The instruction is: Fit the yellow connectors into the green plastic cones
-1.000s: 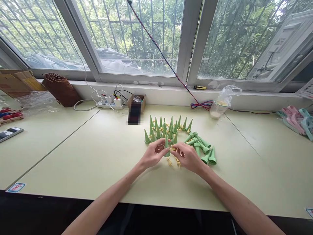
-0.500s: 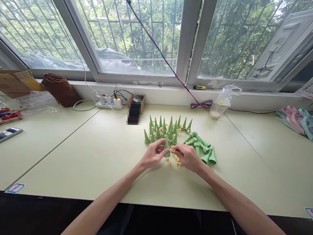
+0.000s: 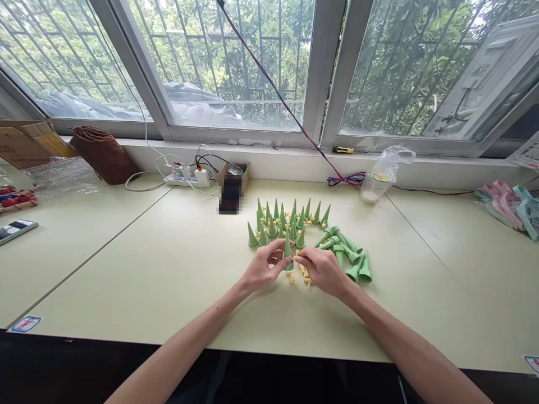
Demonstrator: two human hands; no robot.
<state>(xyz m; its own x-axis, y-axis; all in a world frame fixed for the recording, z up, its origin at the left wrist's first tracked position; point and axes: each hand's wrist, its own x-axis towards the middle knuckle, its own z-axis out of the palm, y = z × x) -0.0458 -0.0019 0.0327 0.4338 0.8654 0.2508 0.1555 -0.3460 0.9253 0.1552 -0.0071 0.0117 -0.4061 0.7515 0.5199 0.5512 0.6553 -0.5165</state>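
My left hand is closed around a green plastic watering spike, held upright with its point up. Just to its right, my right hand pinches a small yellow valve piece against the spike's side; the fingers partly hide it. Below the hands lie several loose yellow valve pieces. Behind them, green spikes stand in rows, with yellow pieces at their sides. More green spikes lie in a pile to the right of my right hand, a few of them standing wide end down.
A small cardboard box and a power strip with cables are at the back. A plastic cup in a bag stands at back right, beside coiled wire. A brown pouch and a phone are at left.
Both hands hold nearly the same place. The yellow valve piece stays pinched at the spike's side, with only a slight shift of the right fingers.
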